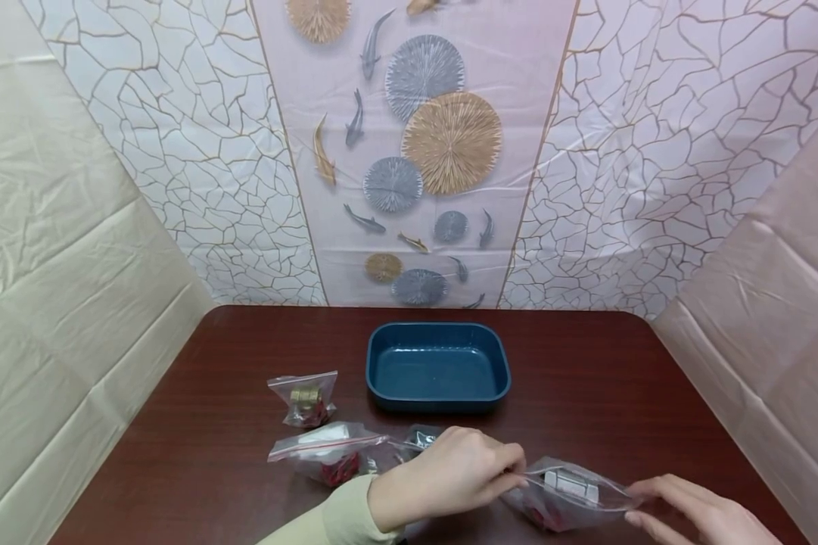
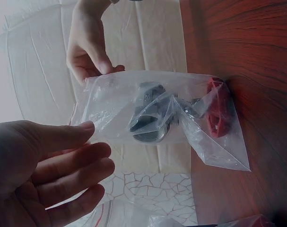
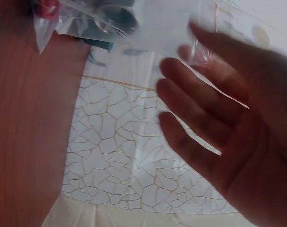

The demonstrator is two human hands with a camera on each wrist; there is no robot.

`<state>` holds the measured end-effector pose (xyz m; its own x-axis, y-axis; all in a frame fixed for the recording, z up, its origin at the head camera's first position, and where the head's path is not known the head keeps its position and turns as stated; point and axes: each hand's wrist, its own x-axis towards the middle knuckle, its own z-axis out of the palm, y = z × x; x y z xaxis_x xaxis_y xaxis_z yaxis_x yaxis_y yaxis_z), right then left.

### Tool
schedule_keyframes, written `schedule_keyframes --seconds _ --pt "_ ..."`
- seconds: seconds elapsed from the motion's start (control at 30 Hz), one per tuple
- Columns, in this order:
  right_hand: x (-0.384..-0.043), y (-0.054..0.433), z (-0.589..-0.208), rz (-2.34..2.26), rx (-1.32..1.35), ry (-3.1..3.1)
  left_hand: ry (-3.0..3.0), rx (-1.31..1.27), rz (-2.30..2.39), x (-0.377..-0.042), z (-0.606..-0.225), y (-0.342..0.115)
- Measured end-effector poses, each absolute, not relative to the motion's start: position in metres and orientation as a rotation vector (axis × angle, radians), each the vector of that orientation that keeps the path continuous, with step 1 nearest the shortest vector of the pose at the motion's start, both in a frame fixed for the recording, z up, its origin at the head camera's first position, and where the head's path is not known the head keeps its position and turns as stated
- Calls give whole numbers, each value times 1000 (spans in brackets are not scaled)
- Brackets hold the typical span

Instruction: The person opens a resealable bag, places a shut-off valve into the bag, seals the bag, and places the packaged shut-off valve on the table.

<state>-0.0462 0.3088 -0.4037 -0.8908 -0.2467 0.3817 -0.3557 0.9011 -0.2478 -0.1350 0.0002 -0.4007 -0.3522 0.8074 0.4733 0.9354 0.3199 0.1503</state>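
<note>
A clear zip bag (image 1: 572,496) stands on the table at the front right, with a pale grey piece (image 1: 570,486) and a red piece (image 1: 546,518) inside. From the left wrist, the grey piece (image 2: 150,113) looks dark and ribbed, above the red one (image 2: 218,108). My left hand (image 1: 459,469) pinches the bag's left top corner between thumb and forefinger. At the opposite corner is my right hand (image 1: 698,511), its thumb and forefinger parted and touching the bag's edge. Its fingers (image 3: 195,90) look long and blurred in the right wrist view.
A blue rectangular tub (image 1: 438,399) sits at the table's back middle. Left of it stands a small zip bag (image 1: 306,401) with gold and red pieces. A larger zip bag (image 1: 330,454) with white and red contents lies nearer. Another bag (image 1: 422,435) is partly behind my left hand.
</note>
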Motion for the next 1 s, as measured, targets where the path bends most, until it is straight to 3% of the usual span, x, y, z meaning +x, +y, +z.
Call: schedule_keyframes --seconds 1.0 --pt "-63 324 -400 444 774 -2489 -2331 -1541 -533 -132 -391 -1"
